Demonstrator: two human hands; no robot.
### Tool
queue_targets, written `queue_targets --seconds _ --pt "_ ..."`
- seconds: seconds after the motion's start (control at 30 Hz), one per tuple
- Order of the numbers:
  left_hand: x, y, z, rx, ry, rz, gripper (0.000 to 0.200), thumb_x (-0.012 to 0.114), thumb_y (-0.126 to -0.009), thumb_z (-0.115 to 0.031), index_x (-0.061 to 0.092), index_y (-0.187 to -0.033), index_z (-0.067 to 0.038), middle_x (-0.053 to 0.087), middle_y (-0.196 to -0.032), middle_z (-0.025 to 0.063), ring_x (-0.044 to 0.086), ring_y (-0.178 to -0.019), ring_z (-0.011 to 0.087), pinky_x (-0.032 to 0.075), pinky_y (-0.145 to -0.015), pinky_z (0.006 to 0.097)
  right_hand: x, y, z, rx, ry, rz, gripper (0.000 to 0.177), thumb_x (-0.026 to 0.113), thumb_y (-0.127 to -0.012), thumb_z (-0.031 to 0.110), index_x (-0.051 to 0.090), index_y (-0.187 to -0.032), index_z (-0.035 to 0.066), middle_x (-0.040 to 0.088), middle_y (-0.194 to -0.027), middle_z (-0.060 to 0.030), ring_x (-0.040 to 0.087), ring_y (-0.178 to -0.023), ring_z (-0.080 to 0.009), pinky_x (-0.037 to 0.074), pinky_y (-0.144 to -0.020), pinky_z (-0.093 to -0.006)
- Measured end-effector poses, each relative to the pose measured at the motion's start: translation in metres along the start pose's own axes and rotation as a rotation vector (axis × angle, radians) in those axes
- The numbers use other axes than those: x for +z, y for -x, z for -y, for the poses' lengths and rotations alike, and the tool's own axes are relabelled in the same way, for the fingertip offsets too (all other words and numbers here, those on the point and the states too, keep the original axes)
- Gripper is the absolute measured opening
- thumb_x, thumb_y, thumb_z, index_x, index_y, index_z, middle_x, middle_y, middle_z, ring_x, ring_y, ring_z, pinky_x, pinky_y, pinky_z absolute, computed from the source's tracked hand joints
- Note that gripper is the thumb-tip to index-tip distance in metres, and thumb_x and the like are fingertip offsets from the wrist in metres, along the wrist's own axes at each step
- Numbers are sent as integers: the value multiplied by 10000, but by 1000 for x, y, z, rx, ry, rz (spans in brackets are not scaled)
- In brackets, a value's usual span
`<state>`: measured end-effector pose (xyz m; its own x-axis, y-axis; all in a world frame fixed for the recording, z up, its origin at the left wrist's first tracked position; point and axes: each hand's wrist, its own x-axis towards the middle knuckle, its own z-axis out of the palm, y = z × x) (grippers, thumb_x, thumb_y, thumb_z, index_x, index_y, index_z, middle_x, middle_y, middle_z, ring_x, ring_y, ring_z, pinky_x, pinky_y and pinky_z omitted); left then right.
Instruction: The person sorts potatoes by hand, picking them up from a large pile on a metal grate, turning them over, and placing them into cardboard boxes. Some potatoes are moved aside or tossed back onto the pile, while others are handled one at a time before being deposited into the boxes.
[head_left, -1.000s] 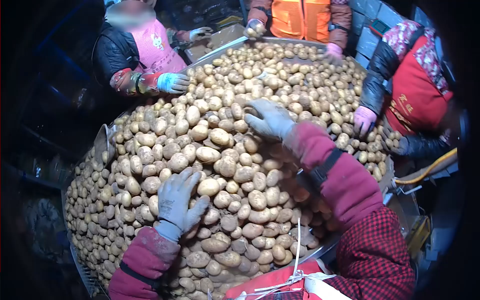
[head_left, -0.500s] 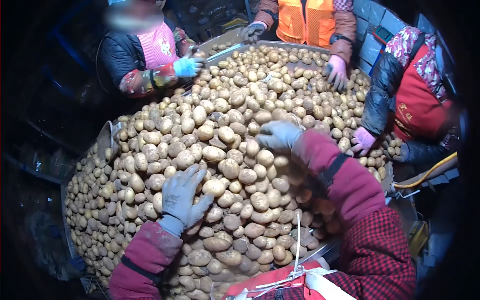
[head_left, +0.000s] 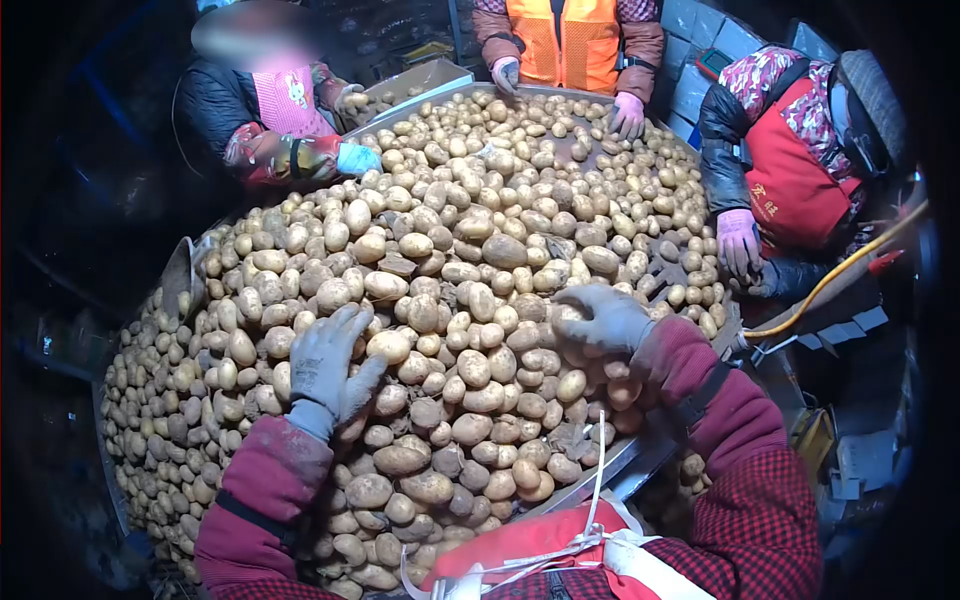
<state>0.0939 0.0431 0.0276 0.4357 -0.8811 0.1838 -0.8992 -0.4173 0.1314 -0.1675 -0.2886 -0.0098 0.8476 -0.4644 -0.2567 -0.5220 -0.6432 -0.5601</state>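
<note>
A large heap of soil-dusted potatoes [head_left: 470, 367] spreads in front of me. My left hand [head_left: 330, 372], in a grey glove, lies on the near left of the heap with thumb and fingers apart. A pale potato [head_left: 389, 347] sits just beyond its thumb. My right hand [head_left: 606, 318], also grey-gloved, rests over potatoes toward the heap's right side. Its thumb and forefinger are spread, and the other fingers are partly hidden. Neither hand visibly grips a potato.
The metal table edge [head_left: 610, 470] runs close to my body. Three co-workers stand around the far side, gloved hands at the heap. A cardboard box [head_left: 430, 80] stands at the back. A yellow hose [head_left: 850, 268] crosses at right; a scoop-like piece [head_left: 181, 280] stands at left.
My right hand has drawn back across the heap toward the near right edge. My left hand stays spread on the potatoes. The view has shifted, and the co-worker at right has raised their head.
</note>
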Motion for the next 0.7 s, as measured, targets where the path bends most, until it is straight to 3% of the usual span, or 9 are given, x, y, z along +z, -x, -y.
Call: queue_targets --seconds 0.1,0.17,0.23,0.3,0.33,0.43,0.5,0.6,0.7 --pt "0 0 0 -3 9 3 611 703 -896 -444 607 -1429 -160 584 -1473 142 532 -1350 365 376 -1152 501 -8 9 -11 41 -237 -191 566 696 -912 472 665 -1358 125 712 -1242 -179 678 -1167 -292 517 -1019 -382" --pt "1 0 0 -4 -2 -12 608 702 -898 -442 609 -1428 -159 587 -1471 145 535 -1346 365 378 -1149 500 -7 9 -23 -202 -598 -300 478 633 -1007 438 684 -1305 68 723 -1148 -111 658 -1121 -207 508 -990 -335" --pt "1 0 -1 13 15 -18 601 701 -900 -435 609 -1427 -160 591 -1468 148 535 -1346 363 379 -1147 499 -11 13 -20 -260 -624 -307 455 611 -1015 439 691 -1300 95 723 -1181 -141 674 -1124 -252 509 -1000 -366" --pt "2 0 0 -28 11 3 654 691 -909 -486 569 -1480 -192 570 -1488 119 525 -1340 345 363 -1147 510 1 14 -23 -85 -225 -204 427 599 -1008 443 708 -1274 127 712 -1207 -165 681 -1110 -313 513 -1001 -409" --pt "1 1 -3 -29 19 -13 593 703 -904 -421 609 -1423 -151 588 -1470 146 533 -1350 354 380 -1144 487 0 16 -17 -54 66 -98 377 605 -985 425 736 -1217 157 714 -1180 -166 667 -1114 -355 517 -993 -444" --pt "1 2 -1 -6 14 -34 592 705 -902 -419 611 -1421 -149 594 -1461 150 539 -1342 354 385 -1140 484 9 -5 -21 -55 -28 -265 338 620 -965 396 756 -1174 168 720 -1144 -142 659 -1123 -344 523 -979 -444" --pt "4 2 1 -1 9 -46 594 705 -903 -426 610 -1421 -151 594 -1459 149 544 -1331 359 393 -1132 485 4 -26 -22 -182 -37 -444 358 644 -950 406 756 -1199 173 713 -1219 -138 653 -1172 -344 515 -1006 -440" --pt "-3 0 -5 -27 4 -18 593 698 -901 -452 622 -1407 -152 589 -1464 143 550 -1316 366 405 -1117 489 -2 -65 9 -217 -95 -362 514 649 -949 409 620 -1422 209 650 -1375 -169 617 -1270 -358 478 -1095 -436" --pt "-3 0 -6 -32 14 -33 619 692 -891 -478 625 -1402 -136 608 -1432 157 570 -1286 364 414 -1091 496 12 -105 36 -230 44 -287 568 660 -938 416 581 -1461 207 625 -1414 -180 592 -1305 -372 463 -1113 -466"
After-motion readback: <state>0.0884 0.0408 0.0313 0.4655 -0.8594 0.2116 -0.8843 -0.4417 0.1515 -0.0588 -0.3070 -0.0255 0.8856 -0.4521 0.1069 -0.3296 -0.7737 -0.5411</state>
